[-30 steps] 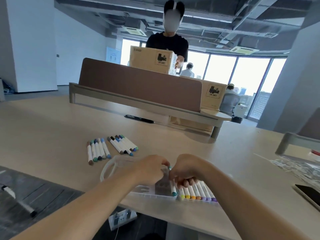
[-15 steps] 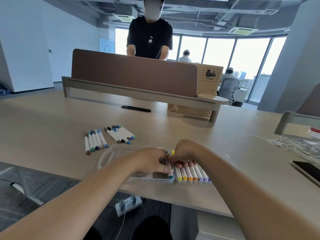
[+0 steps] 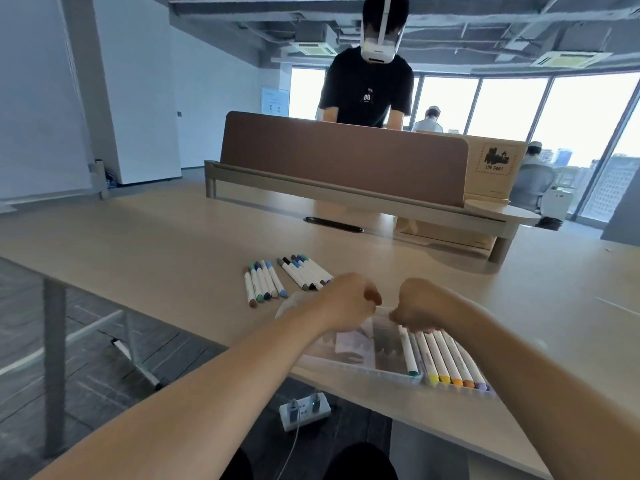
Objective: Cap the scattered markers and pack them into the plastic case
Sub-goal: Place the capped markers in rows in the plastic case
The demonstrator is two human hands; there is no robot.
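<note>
Across mid-frame, pale table point(image 3: 173, 244). At its near edge, lower centre, clear plastic case point(image 3: 346, 367). Over the case's far rim, left hand point(image 3: 349, 303) and right hand point(image 3: 420, 306), fingers curled (cannot tell what either grips). Packed in the case's right part, side by side, row of capped markers point(image 3: 446, 355). Up-left on the table, two clusters of loose markers point(image 3: 265, 282).
</note>
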